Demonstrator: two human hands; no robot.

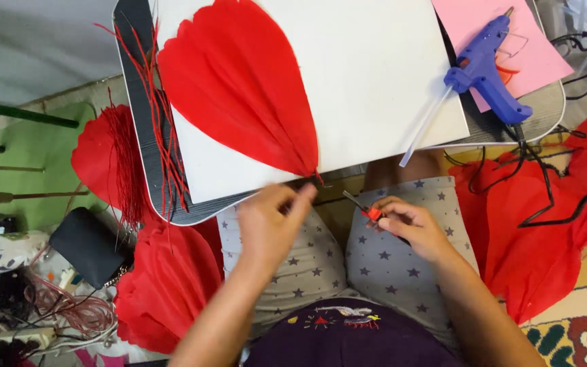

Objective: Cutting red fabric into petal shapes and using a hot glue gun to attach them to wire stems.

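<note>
The left hand (270, 224) pinched the red paper petal (239, 88) at its pointed tip. The right hand (409, 228) had its fingers clenched on small red-handled scissors (368, 211).

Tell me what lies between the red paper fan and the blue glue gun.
Head view: only bare white board between red paper fan and blue glue gun; its clear glue stick angles down nearby.

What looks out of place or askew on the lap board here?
The blue glue gun lies tipped on its side across the pink sheet, its clear glue stick overhanging the white board. Loose red strips straggle over the tray's left edge.
</note>
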